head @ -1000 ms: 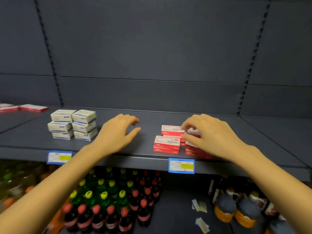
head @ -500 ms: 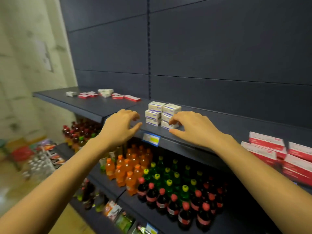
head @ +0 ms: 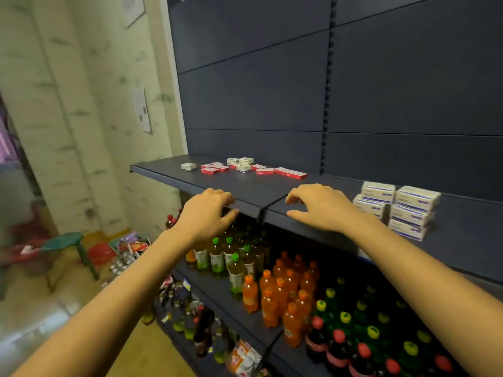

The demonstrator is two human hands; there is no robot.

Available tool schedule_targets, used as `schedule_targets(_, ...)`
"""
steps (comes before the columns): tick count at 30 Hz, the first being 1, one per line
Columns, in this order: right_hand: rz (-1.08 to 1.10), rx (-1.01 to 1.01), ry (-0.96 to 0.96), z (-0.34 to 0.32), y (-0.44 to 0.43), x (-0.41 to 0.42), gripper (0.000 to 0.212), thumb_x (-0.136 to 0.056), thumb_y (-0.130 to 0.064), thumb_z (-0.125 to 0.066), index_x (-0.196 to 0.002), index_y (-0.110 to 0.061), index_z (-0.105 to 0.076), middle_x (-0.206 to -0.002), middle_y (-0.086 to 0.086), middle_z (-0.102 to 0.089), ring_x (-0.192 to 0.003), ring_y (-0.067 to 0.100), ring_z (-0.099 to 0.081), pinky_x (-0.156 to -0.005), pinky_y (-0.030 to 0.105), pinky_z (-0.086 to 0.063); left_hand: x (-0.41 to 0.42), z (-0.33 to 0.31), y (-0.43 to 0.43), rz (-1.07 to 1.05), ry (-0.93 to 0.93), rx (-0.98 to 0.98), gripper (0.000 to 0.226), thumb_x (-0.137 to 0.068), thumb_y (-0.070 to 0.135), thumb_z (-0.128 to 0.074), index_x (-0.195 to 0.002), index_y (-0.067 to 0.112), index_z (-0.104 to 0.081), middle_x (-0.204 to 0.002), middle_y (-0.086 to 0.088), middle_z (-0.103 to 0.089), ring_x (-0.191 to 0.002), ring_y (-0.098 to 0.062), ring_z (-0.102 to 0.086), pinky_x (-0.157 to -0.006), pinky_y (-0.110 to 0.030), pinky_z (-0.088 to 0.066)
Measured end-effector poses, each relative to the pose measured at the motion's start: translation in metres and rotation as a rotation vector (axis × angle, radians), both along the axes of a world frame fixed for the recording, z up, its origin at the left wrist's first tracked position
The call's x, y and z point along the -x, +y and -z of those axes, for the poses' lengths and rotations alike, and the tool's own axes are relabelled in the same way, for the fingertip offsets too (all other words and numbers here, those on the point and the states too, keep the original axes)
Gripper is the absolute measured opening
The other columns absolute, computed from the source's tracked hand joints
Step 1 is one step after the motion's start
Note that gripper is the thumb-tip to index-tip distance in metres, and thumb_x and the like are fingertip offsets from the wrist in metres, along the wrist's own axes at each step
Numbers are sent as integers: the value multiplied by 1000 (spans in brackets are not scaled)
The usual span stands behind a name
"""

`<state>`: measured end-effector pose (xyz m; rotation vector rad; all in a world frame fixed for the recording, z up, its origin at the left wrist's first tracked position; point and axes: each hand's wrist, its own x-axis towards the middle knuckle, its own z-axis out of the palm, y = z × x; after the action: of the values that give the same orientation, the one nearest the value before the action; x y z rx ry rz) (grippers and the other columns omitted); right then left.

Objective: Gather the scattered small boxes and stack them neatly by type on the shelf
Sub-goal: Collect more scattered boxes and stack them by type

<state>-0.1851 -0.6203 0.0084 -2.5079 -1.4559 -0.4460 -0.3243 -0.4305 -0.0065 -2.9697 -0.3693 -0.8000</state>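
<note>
Scattered boxes (head: 243,168) closer, left hand (head: 204,213), right hand (head: 321,208) shifted left, empty

Left hand (head: 206,213), right hand (head: 324,208) — bare.

Both bare forearms reach forward and upward toward the shelf (head: 245,185), roughly parallel. The left hand (head: 206,213) is palm down at the shelf's front edge, fingers loosely curled, thumb pointing toward the other hand. The right hand (head: 321,208) is palm down just over the same edge, fingers bent and slightly spread, thumb stretched leftward along the edge. Neither hand holds anything.
</note>
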Motion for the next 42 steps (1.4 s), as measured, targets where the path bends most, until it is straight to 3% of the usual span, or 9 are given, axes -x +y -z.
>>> schedule_targets(9,108,13,36,7,83,-14,33,-90,-39,-52,-119,-23,-56,-122,-3,-60,-109,17,-56,-82,33,-46,-14,9,89,70,54,58,34,-91,37,-49,-116,15,-57,-117,-4,-62,-108,-18,-53,-81,-27,-43)
schedule_targets(16,189,58,59,10,119,-53,32,-89,-37,-53,-118,-23,-56,-122,-2,-59,-107,17,-56,-79,31,-44,-62,17,123,121,55,106,36,-91,40,-48,-117,16,-56,-120,-3,-60,-112,-19,-52,-90,-37,-47)
schedule_targets(25,396,25,122,2,165,-150,33,-89,-35,-54,-119,-21,-56,-123,3,-58,-109,24,-56,-83,35,-45,-150,11,176,206,97,63,36,-92,39,-47,-119,17,-54,-124,-2,-57,-117,-19,-48,-95,-38,-43)
schedule_targets(28,486,77,134,5,175,-182,39,-88,-34,-55,-124,-18,-52,-126,4,-55,-111,26,-54,-87,39,-47,-185,7,189,227,166,-5,37,-92,39,-46,-121,17,-53,-127,-4,-56,-119,-21,-48,-96,-38,-42)
schedule_targets(35,641,68,193,19,182,-237,54,-87,-40,-58,-128,-8,-43,-132,11,-44,-119,29,-45,-91,43,-43,-254,7,201,355,124,26,35,-91,38,-49,-118,17,-56,-126,-3,-57,-119,-22,-48,-95,-37,-42)
schedule_targets(42,709,106,257,36,193,-264,58,-92,-43,-47,-137,-9,-34,-139,13,-39,-125,30,-42,-102,44,-40,-307,5,210,478,124,13,33,-91,37,-49,-114,15,-57,-119,-4,-59,-114,-22,-48,-91,-36,-40)
